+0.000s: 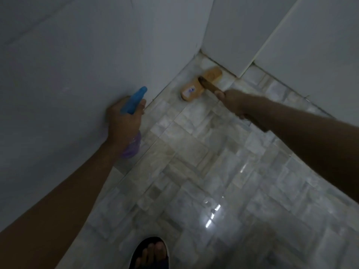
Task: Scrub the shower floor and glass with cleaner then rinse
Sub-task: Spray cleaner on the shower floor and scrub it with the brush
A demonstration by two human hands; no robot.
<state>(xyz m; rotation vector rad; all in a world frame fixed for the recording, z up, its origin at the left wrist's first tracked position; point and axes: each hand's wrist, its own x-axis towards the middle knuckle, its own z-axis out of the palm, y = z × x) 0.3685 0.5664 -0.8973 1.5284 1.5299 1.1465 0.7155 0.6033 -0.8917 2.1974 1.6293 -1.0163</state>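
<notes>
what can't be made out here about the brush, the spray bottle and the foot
All in the head view.
Pale wooden scrub brush: bristles hidden under its own back; sticker too blurred to read.
Purple see-through spray bottle with blue trigger: left hand covers its middle.
Foot in dark sandal: cut off by the bottom edge.

corner: brush head (201,84) boxed by left wall (68,65), back wall (242,35) | floor (194,167) centre — open | foot (152,253) nearside

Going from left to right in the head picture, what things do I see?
First the spray bottle held by the left hand → scrub brush on the tiled floor → right hand gripping the brush's handle.
</notes>
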